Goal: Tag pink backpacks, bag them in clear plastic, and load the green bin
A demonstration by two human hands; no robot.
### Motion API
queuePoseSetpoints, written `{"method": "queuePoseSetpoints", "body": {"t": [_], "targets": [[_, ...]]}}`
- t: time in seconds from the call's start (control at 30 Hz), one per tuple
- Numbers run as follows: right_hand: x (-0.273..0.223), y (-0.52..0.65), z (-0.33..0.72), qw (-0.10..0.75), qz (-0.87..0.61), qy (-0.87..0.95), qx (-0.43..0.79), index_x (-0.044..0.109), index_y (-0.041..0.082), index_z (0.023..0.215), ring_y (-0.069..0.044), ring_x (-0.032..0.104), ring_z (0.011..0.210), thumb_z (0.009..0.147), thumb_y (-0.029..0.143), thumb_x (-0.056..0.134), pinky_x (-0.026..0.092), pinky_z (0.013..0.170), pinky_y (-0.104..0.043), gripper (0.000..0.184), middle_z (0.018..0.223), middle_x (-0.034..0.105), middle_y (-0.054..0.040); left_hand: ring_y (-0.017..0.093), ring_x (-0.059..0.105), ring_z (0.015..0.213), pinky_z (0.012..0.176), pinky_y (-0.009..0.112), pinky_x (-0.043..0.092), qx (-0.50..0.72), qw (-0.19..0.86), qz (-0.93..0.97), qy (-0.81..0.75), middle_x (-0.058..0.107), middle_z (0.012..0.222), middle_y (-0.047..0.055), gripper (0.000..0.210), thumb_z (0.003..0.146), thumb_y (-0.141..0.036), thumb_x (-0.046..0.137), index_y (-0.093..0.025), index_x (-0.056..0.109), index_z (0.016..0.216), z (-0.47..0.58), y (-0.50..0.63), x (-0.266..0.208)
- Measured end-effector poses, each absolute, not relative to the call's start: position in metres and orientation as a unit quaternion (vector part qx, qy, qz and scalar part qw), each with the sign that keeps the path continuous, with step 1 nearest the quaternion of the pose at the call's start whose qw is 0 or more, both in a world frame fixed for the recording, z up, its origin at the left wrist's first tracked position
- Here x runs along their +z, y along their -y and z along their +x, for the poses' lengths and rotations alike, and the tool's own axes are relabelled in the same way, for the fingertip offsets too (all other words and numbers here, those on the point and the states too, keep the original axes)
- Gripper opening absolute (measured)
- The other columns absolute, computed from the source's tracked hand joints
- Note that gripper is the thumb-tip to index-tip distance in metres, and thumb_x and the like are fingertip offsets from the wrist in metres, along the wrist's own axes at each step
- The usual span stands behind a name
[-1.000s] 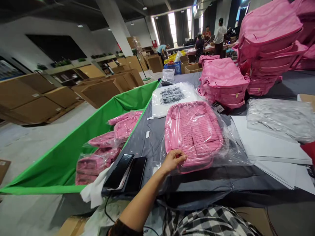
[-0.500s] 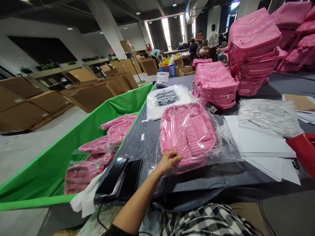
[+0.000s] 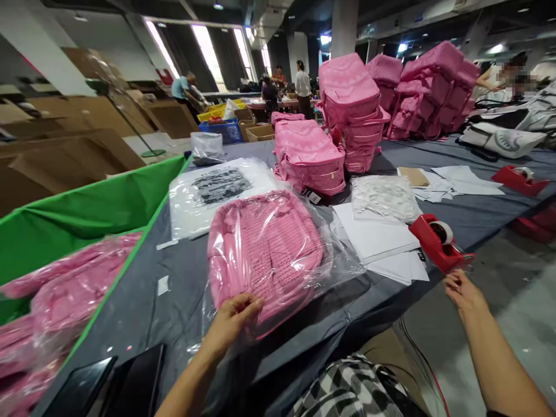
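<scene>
Pink backpack (image 3: 267, 249) is lying in a clear plastic bag (image 3: 345, 267) on the grey-covered table (image 3: 185, 289), left hand (image 3: 234, 317) pinching the bag's near edge. Right hand (image 3: 465, 294) is just by the red tape dispenser (image 3: 434, 249), fingertips bunched together, can't tell if they've got hold of anything tbh
</scene>
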State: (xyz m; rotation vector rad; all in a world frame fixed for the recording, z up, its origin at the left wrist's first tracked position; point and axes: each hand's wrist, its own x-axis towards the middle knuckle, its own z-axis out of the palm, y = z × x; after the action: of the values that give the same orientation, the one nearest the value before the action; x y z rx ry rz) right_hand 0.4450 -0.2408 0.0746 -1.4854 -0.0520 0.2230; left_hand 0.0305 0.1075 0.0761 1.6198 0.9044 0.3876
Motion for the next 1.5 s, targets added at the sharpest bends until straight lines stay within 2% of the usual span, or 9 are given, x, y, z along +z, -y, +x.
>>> {"method": "queuePoseSetpoints", "body": {"t": [0.2, 0.4, 0.6, 0.77, 0.93, 1.07, 1.2, 1.3, 1.5], "targets": [[0.099, 0.123, 0.35, 0.686, -0.578, 0.271, 0.35, 0.045, 0.022, 0.067, -0.008, 0.024, 0.047, 0.079, 0.064, 0.075, 0.023, 0.037, -0.018, 0.054, 0.057, 0.031, 0.0071, 0.01, 0.044, 0.048, 0.048, 0.023, 0.035, 0.18, 0.59, 0.697, -0.364, 0.05, 0.05, -0.001, 0.056, 0.064, -0.071, 0.073, -0.018, 0.057, 0.056, 0.037, -0.101, 0.086], [0.159, 0.011, 0.295, 0.23, -0.511, 0.789, 0.253, 0.057, 0.02, 0.076, -0.014, 0.047, 0.065, 0.1, 0.056, 0.048, 0.035, 0.061, -0.027, 0.044, 0.071, 0.054, -0.0018, 0.011, 0.049, 0.053, 0.052, 0.023, 0.038, 0.202, 0.604, 0.672, -0.377, 0.054, 0.054, -0.001, 0.05, 0.067, -0.065, 0.072, -0.017, 0.062, 0.062, 0.038, -0.107, 0.071], [0.158, -0.056, 0.277, -0.044, -0.549, 0.829, 0.095, 0.06, 0.021, 0.076, -0.017, 0.057, 0.066, 0.088, 0.026, 0.062, 0.024, 0.058, -0.029, 0.013, 0.074, 0.065, -0.0036, 0.011, 0.05, 0.055, 0.055, 0.023, 0.037, 0.201, 0.605, 0.681, -0.359, 0.057, 0.059, 0.0, 0.05, 0.069, -0.065, 0.074, -0.015, 0.064, 0.066, 0.038, -0.112, 0.059], [0.156, -0.061, 0.291, 0.019, -0.651, 0.74, 0.167, 0.064, 0.021, 0.082, -0.018, 0.061, 0.065, 0.079, 0.039, 0.074, 0.033, 0.056, -0.027, 0.021, 0.073, 0.069, -0.0026, 0.01, 0.047, 0.055, 0.055, 0.023, 0.036, 0.192, 0.596, 0.69, -0.361, 0.053, 0.057, -0.002, 0.046, 0.073, -0.06, 0.072, -0.016, 0.063, 0.066, 0.038, -0.116, 0.057], [0.151, -0.033, 0.299, 0.115, -0.715, 0.688, 0.048, 0.058, 0.023, 0.101, -0.019, 0.06, 0.061, 0.085, 0.041, 0.068, 0.032, 0.056, -0.028, 0.026, 0.07, 0.067, -0.0018, 0.01, 0.048, 0.056, 0.057, 0.023, 0.037, 0.186, 0.585, 0.702, -0.36, 0.056, 0.06, -0.002, 0.04, 0.077, -0.054, 0.07, -0.016, 0.063, 0.068, 0.039, -0.116, 0.057], [0.144, -0.027, 0.275, 0.058, -0.659, 0.742, 0.106, 0.058, 0.023, 0.087, -0.019, 0.062, 0.074, 0.085, 0.038, 0.071, 0.03, 0.06, -0.028, 0.02, 0.087, 0.07, -0.0029, 0.012, 0.052, 0.058, 0.062, 0.025, 0.041, 0.171, 0.572, 0.714, -0.365, 0.058, 0.062, -0.001, 0.034, 0.083, -0.048, 0.067, -0.017, 0.063, 0.07, 0.041, -0.113, 0.063], [0.14, -0.043, 0.27, -0.002, -0.667, 0.717, 0.204, 0.056, 0.022, 0.081, -0.017, 0.059, 0.07, 0.079, 0.043, 0.077, 0.026, 0.058, -0.028, 0.03, 0.078, 0.067, 0.0003, 0.02, 0.062, 0.086, 0.093, 0.036, 0.043, 0.192, 0.396, 0.827, -0.35, 0.071, 0.083, 0.003, 0.022, 0.092, -0.04, 0.066, -0.018, 0.071, 0.092, 0.029, -0.101, 0.076], [0.132, -0.048, 0.281, 0.011, -0.637, 0.736, 0.229, 0.056, 0.022, 0.08, -0.017, 0.057, 0.068, 0.079, 0.043, 0.075, 0.028, 0.059, -0.027, 0.029, 0.076, 0.066, 0.0011, 0.023, 0.06, 0.106, 0.114, 0.048, 0.024, 0.199, 0.204, 0.897, -0.339, 0.074, 0.098, 0.004, 0.02, 0.096, -0.034, 0.066, -0.023, 0.069, 0.113, 0.005, -0.095, 0.085], [0.092, -0.034, 0.282, 0.151, -0.59, 0.793, 0.012, 0.059, 0.021, 0.084, -0.021, 0.06, 0.07, 0.094, 0.048, 0.057, 0.036, 0.06, -0.031, 0.029, 0.079, 0.066, -0.0064, 0.022, 0.058, 0.102, 0.106, 0.044, 0.026, 0.183, 0.211, 0.862, -0.422, 0.075, 0.091, 0.003, 0.012, 0.095, -0.03, 0.067, -0.022, 0.074, 0.089, -0.017, -0.109, 0.084]]}}
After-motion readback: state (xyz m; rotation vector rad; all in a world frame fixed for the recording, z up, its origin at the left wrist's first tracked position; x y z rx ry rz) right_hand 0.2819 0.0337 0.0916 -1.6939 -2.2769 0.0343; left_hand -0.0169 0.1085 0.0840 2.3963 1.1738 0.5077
